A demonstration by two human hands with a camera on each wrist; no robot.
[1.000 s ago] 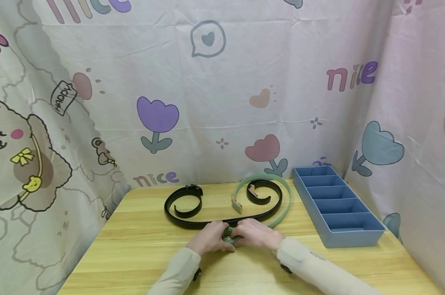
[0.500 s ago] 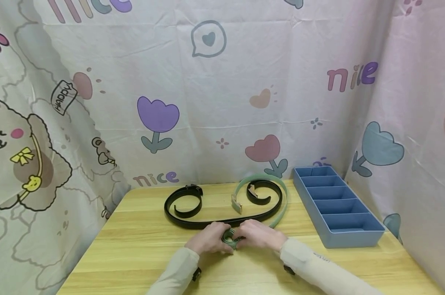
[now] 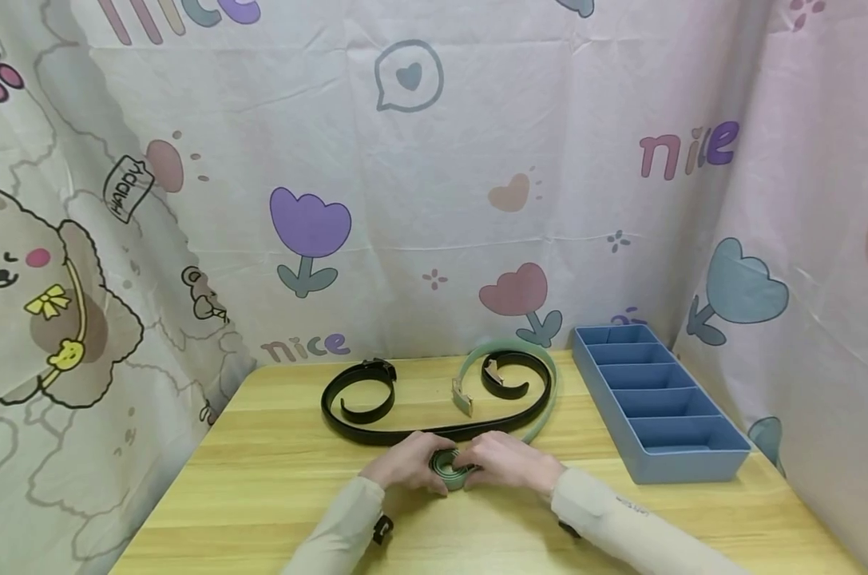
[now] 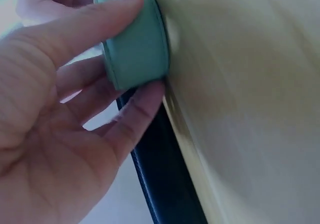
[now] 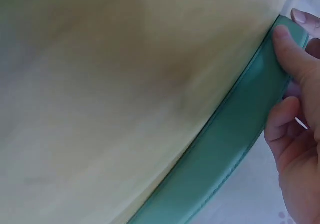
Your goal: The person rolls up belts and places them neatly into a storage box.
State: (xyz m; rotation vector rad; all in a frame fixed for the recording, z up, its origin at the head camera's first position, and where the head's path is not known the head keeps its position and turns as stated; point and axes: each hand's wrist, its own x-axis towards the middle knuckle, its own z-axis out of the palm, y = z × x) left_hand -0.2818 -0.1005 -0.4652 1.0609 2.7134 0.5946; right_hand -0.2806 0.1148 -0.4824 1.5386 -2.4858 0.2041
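A green belt lies partly rolled into a coil [image 3: 449, 481] at the middle front of the table, standing on its edge. My left hand [image 3: 408, 463] grips the coil; in the left wrist view its thumb presses the outer face and fingers curl round the side. My right hand [image 3: 509, 463] pinches the belt where the loose strap [image 5: 220, 139] runs into the roll. That strap sweeps back in a wide arc to a gold-coloured buckle [image 3: 462, 398]. Just behind the hands runs black belting [image 3: 376, 437], curled at both ends, with a black buckle [image 3: 379, 369] at left.
A blue tray [image 3: 656, 463] with several compartments stands on the right of the wooden table [image 3: 261, 479]. Inside the green arc, a black curl [image 3: 537, 367] lies with a gold-coloured buckle [image 3: 493, 370]. A printed curtain [image 3: 419, 176] hangs behind.
The green strap's loose arc has drawn inward on the right, away from the tray. The coil between my hands shows slightly larger and nearer. The black belting and tray stay put.
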